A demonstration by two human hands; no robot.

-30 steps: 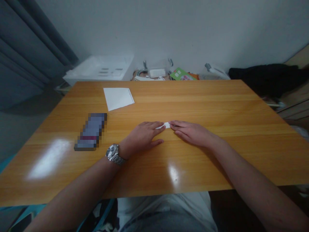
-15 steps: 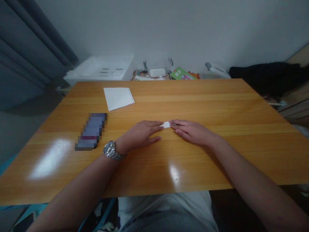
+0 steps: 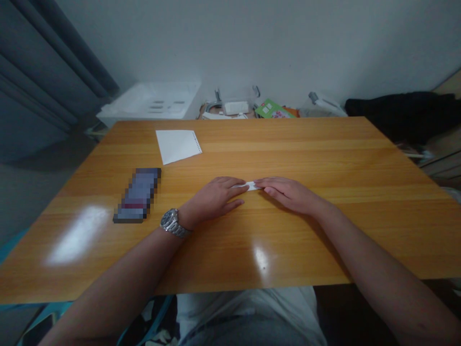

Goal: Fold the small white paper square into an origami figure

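Observation:
A small strip of folded white paper (image 3: 251,185) lies on the wooden table between my hands, its two ends covered by my fingers. My left hand (image 3: 214,198), with a silver watch (image 3: 173,222) on the wrist, rests palm down with its fingers stretched over the paper's left end and the thumb apart. From the other side, my right hand (image 3: 284,193) lies flat with its fingertips on the right end. Both hands are open, pressing the paper against the tabletop rather than gripping it.
A loose white sheet (image 3: 178,146) with a perforated edge lies at the table's back left. Nearer me is a pixelated phone-like device (image 3: 139,194). Beyond the wooden table (image 3: 306,144) stand a white plastic bin (image 3: 144,103), a green booklet (image 3: 272,109) and dark cloth (image 3: 403,115).
My left hand has slid slightly right and away from me along the paper. My right fingers have shifted a little over its right end, thumb closer in. The view has tilted slightly.

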